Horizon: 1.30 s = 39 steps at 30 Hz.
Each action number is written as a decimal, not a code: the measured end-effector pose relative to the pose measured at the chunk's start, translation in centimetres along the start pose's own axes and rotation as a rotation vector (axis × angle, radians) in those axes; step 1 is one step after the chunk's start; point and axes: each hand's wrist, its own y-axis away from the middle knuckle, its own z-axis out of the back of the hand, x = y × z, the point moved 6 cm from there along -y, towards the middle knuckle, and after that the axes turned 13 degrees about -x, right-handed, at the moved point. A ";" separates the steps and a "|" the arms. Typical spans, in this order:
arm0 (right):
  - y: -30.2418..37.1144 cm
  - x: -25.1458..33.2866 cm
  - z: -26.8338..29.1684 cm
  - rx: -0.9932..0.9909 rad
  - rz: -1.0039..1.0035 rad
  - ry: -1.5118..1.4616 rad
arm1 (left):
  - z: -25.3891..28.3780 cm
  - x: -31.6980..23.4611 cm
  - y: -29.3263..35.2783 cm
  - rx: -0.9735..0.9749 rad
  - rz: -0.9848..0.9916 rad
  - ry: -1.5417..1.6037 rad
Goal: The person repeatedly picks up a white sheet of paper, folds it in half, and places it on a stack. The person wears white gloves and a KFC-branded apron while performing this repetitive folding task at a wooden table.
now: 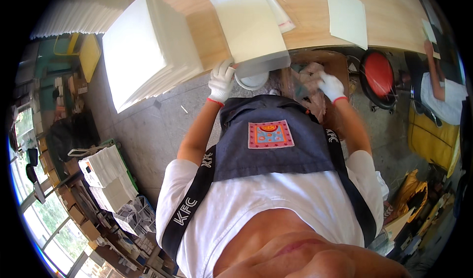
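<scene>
My left hand (221, 83), in a white glove with a red cuff, is at the table's front edge. Its fingers are stretched out, touching or very near the left corner of a clear plastic flap (266, 63). That flap hangs over the edge from a cream, paper-like rectangular pack (251, 25) lying on the table. My right hand (331, 86), gloved the same way, hovers over a brown open box (339, 63) below the table. Its fingers look loosely spread beside crumpled clear plastic scraps (309, 78), and I see nothing held in it.
A tall stack of white sheets (135, 51) stands left on the wooden table (308, 12). Printed plastic bags (276, 7) lie behind the pack, a pale sheet (347, 17) to the right. Below are a white bucket (253, 82) and red stool (378, 74). Another person (443, 93) sits far right.
</scene>
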 end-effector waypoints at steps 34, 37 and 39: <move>-9.3 30.9 5.7 0.321 0.071 -1.590 | 24.6 4.0 -10.2 -0.594 0.873 0.480; -10.4 38.6 9.9 0.323 0.241 -1.430 | 28.9 9.8 -10.5 -0.626 0.837 0.358; -10.7 41.3 9.9 0.356 0.242 -1.276 | 28.6 14.1 -8.2 -0.608 0.864 0.273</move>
